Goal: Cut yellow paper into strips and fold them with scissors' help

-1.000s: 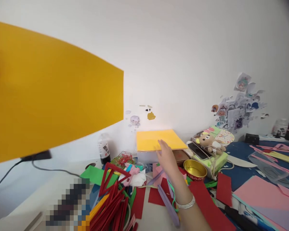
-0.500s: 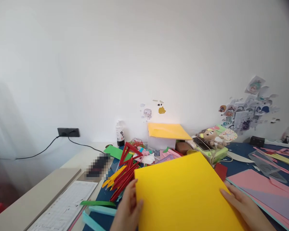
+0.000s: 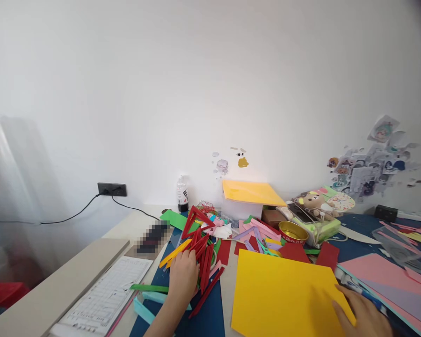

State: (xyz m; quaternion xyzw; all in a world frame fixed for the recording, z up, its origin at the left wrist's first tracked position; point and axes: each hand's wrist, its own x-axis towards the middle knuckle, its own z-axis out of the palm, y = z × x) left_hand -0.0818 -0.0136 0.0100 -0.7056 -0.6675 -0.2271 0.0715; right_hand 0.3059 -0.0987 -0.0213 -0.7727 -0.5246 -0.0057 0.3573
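Observation:
A large yellow paper sheet (image 3: 280, 290) lies on the table at the front right. My right hand (image 3: 365, 313) rests at its right edge, thumb and fingers apart and touching the sheet. My left hand (image 3: 183, 274) reaches into a heap of folded red paper strips (image 3: 206, 262). Its fingers are bent close together, with their tips hidden among the strips. Beside them lies a yellow-orange strip (image 3: 174, 252). Nearer to my left wrist are a green strip (image 3: 149, 288) and light-blue strips (image 3: 143, 309).
Behind the yellow sheet are scissors (image 3: 266, 248), a gold-coloured tin (image 3: 293, 230) and a plush bear (image 3: 314, 203). A bottle (image 3: 183, 194) stands by the wall, near a white box (image 3: 242, 207). Pink and purple sheets (image 3: 389, 281) lie right; a printed sheet (image 3: 105, 290) lies left.
The yellow sheet, earlier held up between both hands, now lies lower on the table. My left hand has let go of it and moved to the red strips. The view has shifted left.

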